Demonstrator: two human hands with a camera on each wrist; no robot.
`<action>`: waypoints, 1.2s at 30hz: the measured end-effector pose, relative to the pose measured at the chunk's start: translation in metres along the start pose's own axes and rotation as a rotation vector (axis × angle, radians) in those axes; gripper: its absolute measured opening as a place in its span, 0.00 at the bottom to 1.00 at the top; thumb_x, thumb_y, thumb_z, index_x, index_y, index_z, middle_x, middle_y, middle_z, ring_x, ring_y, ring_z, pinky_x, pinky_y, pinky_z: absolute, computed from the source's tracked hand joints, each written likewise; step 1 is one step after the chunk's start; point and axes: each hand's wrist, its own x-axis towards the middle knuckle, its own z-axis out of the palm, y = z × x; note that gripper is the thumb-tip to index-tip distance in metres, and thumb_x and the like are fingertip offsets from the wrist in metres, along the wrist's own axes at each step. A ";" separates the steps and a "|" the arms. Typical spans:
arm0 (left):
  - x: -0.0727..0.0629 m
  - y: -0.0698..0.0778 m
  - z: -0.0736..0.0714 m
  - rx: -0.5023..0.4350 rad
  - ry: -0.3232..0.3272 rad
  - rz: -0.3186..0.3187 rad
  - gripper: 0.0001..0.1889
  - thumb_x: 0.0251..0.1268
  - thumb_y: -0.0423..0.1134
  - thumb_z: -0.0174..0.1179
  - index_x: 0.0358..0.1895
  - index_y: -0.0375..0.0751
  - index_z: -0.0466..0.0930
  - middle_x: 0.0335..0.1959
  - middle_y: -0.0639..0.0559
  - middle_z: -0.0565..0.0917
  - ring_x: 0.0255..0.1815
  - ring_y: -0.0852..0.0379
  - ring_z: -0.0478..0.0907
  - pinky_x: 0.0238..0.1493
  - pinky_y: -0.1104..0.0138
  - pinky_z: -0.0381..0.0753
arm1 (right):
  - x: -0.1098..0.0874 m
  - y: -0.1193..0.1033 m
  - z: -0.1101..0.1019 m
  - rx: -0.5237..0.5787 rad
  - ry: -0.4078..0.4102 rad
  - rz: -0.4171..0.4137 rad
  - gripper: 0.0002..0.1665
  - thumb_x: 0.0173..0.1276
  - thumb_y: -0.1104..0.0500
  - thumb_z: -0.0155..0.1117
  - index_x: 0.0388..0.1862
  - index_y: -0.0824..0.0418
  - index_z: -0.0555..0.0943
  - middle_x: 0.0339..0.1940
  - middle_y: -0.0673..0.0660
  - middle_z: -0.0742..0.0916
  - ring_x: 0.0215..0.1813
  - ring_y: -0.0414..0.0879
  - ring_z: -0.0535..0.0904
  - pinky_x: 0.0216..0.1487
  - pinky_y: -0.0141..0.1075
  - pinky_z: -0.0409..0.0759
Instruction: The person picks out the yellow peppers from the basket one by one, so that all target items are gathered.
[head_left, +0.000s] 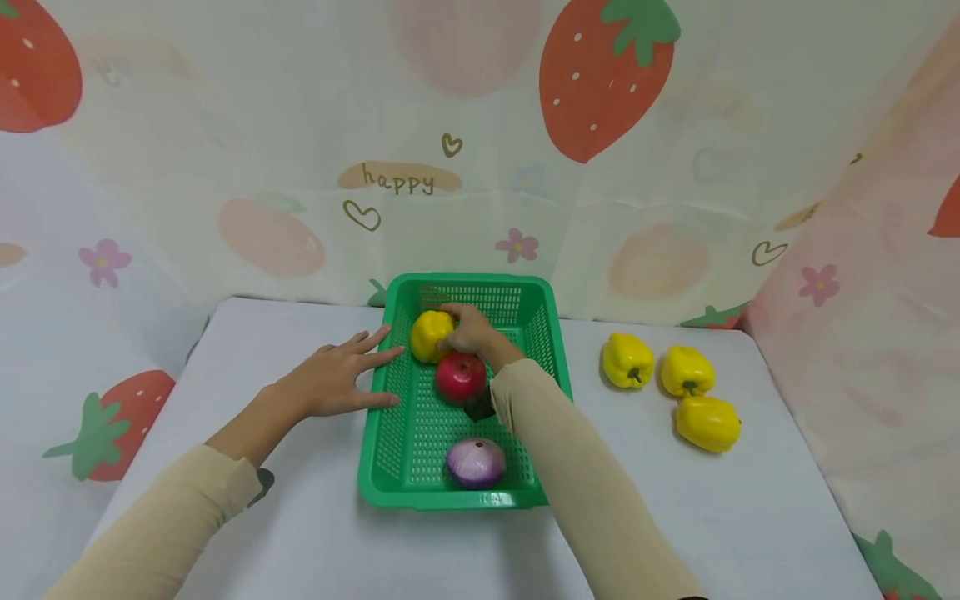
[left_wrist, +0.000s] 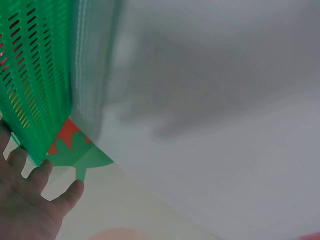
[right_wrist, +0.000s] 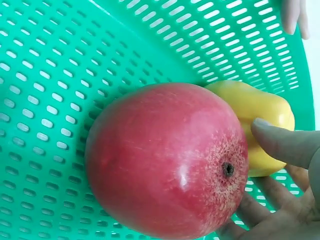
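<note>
A green plastic basket (head_left: 371, 450) with slotted walls stands at the middle of the table. Inside it, toward the far left corner, my right hand (head_left: 474, 332) holds a yellow bell pepper (head_left: 429, 337). The right wrist view shows the thumb (right_wrist: 280, 142) lying on the yellow bell pepper (right_wrist: 267, 107), with the other fingers below it. A red apple (right_wrist: 165, 160) sits right beside the pepper, and a purple onion (head_left: 477, 463) lies near the basket's front wall. My left hand (head_left: 341, 379), fingers spread and straight, rests at the basket's left rim.
To the right of the basket, three more yellow bell peppers (head_left: 628, 361) lie close together on the white table (head_left: 645, 517). Behind the table hangs a cloth (head_left: 480, 225) printed with strawberries, and it runs along both sides too.
</note>
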 end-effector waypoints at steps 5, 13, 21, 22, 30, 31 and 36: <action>0.001 0.001 0.001 0.014 -0.007 -0.001 0.42 0.63 0.68 0.58 0.77 0.52 0.62 0.81 0.44 0.50 0.77 0.33 0.53 0.65 0.33 0.61 | -0.003 0.001 -0.001 -0.024 -0.002 -0.021 0.39 0.65 0.70 0.68 0.74 0.61 0.68 0.72 0.64 0.72 0.66 0.58 0.71 0.68 0.48 0.72; 0.000 0.003 -0.003 0.020 0.010 0.009 0.42 0.64 0.69 0.56 0.76 0.51 0.63 0.81 0.43 0.51 0.76 0.32 0.55 0.64 0.32 0.62 | -0.005 0.002 -0.006 -0.074 0.001 -0.075 0.38 0.66 0.66 0.68 0.74 0.62 0.68 0.72 0.63 0.73 0.68 0.58 0.70 0.69 0.47 0.70; 0.002 0.003 -0.002 0.028 0.005 0.007 0.43 0.63 0.70 0.56 0.76 0.51 0.63 0.81 0.43 0.51 0.76 0.32 0.54 0.64 0.32 0.63 | -0.014 -0.012 -0.027 -0.140 -0.063 -0.152 0.37 0.67 0.64 0.69 0.73 0.63 0.68 0.70 0.63 0.75 0.69 0.57 0.69 0.71 0.48 0.67; 0.002 0.003 -0.002 0.028 0.005 0.006 0.43 0.63 0.70 0.56 0.76 0.51 0.63 0.81 0.43 0.51 0.76 0.32 0.54 0.65 0.32 0.62 | -0.015 -0.012 -0.030 -0.147 -0.069 -0.164 0.36 0.67 0.63 0.69 0.73 0.63 0.69 0.70 0.63 0.75 0.68 0.57 0.70 0.70 0.47 0.68; 0.003 0.004 -0.002 0.025 0.002 0.000 0.43 0.62 0.70 0.57 0.77 0.51 0.62 0.81 0.43 0.51 0.76 0.32 0.54 0.65 0.32 0.61 | -0.030 -0.011 -0.056 -0.170 -0.113 -0.265 0.32 0.68 0.62 0.69 0.69 0.61 0.72 0.67 0.60 0.76 0.67 0.55 0.71 0.66 0.46 0.73; 0.003 0.003 -0.002 0.025 -0.002 -0.003 0.43 0.62 0.70 0.57 0.77 0.51 0.62 0.81 0.43 0.51 0.77 0.32 0.54 0.65 0.32 0.61 | -0.033 -0.009 -0.059 -0.173 -0.118 -0.278 0.31 0.68 0.61 0.69 0.69 0.61 0.72 0.66 0.59 0.77 0.67 0.54 0.71 0.66 0.46 0.73; 0.004 0.003 0.000 0.022 -0.004 -0.007 0.44 0.62 0.69 0.57 0.77 0.51 0.62 0.81 0.42 0.51 0.76 0.32 0.54 0.65 0.32 0.61 | -0.048 -0.004 -0.075 -0.164 -0.111 -0.315 0.31 0.68 0.60 0.69 0.68 0.63 0.72 0.64 0.59 0.78 0.65 0.54 0.72 0.68 0.48 0.71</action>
